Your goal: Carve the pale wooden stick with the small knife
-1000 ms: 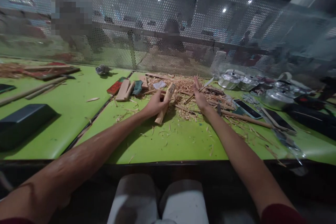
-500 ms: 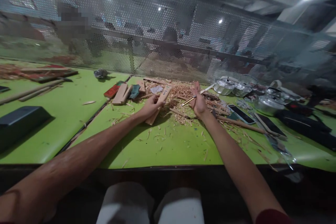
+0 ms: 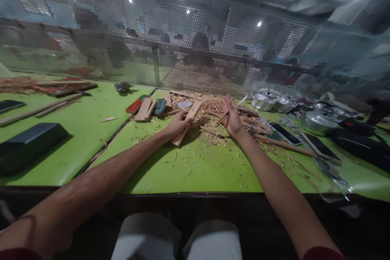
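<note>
My left hand is closed on a flat, pale wooden block with small dark marks near its upper end. The block is tilted, its lower end close to the green tabletop. To its right is my right hand, palm turned inward and some fingers pointing up. A slim yellow-and-black, pencil-like stick is held across it. A pale, blade-like strip sticks out on the far side of that hand; I cannot tell whether it belongs to the stick. Wood shavings lie heaped behind and between both hands.
Wood blocks and a red box lie left. At right are a wooden rod, phones and foil-like silver containers. A dark green case sits far left. A perforated screen stands behind.
The view has shifted slightly, moving things rightward. The stick in my right hand has turned a little steeper. My left hand keeps its hold on the wooden block.
</note>
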Demonstrator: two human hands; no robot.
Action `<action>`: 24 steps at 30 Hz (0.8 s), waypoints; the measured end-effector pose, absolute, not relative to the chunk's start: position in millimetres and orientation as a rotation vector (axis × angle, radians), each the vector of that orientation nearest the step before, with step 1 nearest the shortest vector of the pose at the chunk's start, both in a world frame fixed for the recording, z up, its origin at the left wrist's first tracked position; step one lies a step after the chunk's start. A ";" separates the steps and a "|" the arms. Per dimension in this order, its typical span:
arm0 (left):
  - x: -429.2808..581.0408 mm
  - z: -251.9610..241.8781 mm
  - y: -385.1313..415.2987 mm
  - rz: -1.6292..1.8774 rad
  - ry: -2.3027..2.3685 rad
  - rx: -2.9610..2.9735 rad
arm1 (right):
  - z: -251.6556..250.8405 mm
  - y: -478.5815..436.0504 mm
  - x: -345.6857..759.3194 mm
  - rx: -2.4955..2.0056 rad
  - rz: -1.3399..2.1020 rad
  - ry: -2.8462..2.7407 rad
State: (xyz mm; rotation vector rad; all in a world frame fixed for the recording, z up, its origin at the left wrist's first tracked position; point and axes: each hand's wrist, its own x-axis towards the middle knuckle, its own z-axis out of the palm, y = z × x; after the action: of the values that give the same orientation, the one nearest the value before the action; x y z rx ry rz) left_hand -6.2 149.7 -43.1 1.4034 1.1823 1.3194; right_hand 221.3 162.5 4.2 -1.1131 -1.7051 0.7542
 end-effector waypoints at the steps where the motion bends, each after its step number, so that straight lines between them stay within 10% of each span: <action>1: -5.8 -41.5 148.7 1.317 1.191 1.397 | 4.2 162.3 221.1 -1.114 0.795 -1.690; 24: -9.0 -47.9 152.7 1.228 1.240 1.495 | 21.3 179.2 272.8 -1.018 1.187 -1.419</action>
State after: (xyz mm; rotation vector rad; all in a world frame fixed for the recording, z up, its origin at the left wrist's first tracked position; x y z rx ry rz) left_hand -9.0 152.7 -47.9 1.4950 1.2395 1.2280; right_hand 272.8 179.2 21.3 -1.0180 -1.4189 1.1866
